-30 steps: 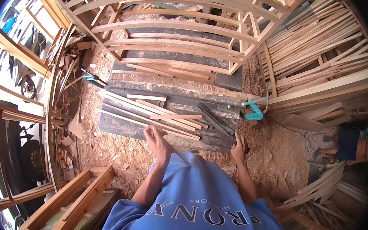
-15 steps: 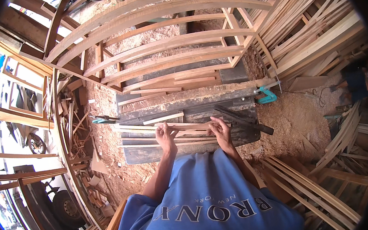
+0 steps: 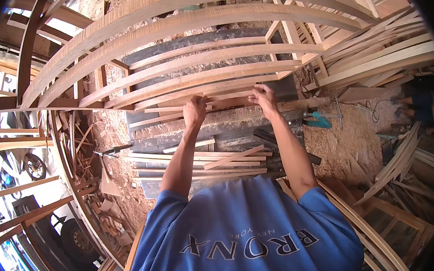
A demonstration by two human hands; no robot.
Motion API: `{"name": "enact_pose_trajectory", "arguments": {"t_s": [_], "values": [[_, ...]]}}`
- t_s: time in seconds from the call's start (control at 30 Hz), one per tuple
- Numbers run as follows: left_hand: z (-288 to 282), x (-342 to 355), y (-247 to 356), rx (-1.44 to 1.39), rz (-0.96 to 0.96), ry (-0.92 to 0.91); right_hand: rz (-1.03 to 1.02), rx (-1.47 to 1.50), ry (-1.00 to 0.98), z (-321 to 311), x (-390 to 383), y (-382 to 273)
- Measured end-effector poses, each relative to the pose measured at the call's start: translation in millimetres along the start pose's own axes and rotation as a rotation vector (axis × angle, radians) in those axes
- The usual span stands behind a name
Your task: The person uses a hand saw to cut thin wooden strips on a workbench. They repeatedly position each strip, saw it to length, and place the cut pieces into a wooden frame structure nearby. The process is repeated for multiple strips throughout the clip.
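Observation:
Both my arms reach forward over the dark workbench (image 3: 175, 134). My left hand (image 3: 195, 111) is closed at the left end of a short wooden strip (image 3: 230, 95), fingers curled and pinching. At the strip's other end, my right hand (image 3: 264, 99) closes with thumb and fingertips together. Other thin strips (image 3: 166, 117) lie beside my left hand. Nearer to me, several loose wooden strips (image 3: 199, 163) are spread on the bench, and one strip (image 3: 234, 157) crosses them at a slant.
Just beyond my hands stands a large frame with curved wooden slats (image 3: 191, 21). A teal clamp (image 3: 318, 120) sits at the bench's right end, another clamp (image 3: 112, 151) at the left. Lumber piles (image 3: 380, 59) rise on the right; wood shavings (image 3: 342, 145) cover the floor.
My hands have moved forward from the near strips to the far part of the bench. The strip they held now lies slanted across the others. The view has shifted toward the curved frame.

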State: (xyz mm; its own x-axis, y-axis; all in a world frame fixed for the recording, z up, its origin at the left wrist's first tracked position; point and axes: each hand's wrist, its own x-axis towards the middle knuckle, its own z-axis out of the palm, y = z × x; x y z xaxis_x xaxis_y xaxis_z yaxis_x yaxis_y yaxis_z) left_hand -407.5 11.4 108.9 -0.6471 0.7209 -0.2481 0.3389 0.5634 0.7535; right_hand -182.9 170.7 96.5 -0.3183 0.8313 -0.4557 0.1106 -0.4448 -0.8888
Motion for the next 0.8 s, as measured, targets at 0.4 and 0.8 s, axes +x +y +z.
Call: {"name": "enact_pose_trajectory", "arguments": {"t_s": [0.4, 0.8], "values": [[-51.5, -8.8, -42.8, -0.001, -0.027, -0.023, -0.495, -0.785, 0.095, 14.8, -37.5, -10.9], [-67.1, -138.3, -140.1, 0.499, -0.152, 0.041, -0.423, -1.344, -0.482, 102.0, -143.2, 101.9]]}}
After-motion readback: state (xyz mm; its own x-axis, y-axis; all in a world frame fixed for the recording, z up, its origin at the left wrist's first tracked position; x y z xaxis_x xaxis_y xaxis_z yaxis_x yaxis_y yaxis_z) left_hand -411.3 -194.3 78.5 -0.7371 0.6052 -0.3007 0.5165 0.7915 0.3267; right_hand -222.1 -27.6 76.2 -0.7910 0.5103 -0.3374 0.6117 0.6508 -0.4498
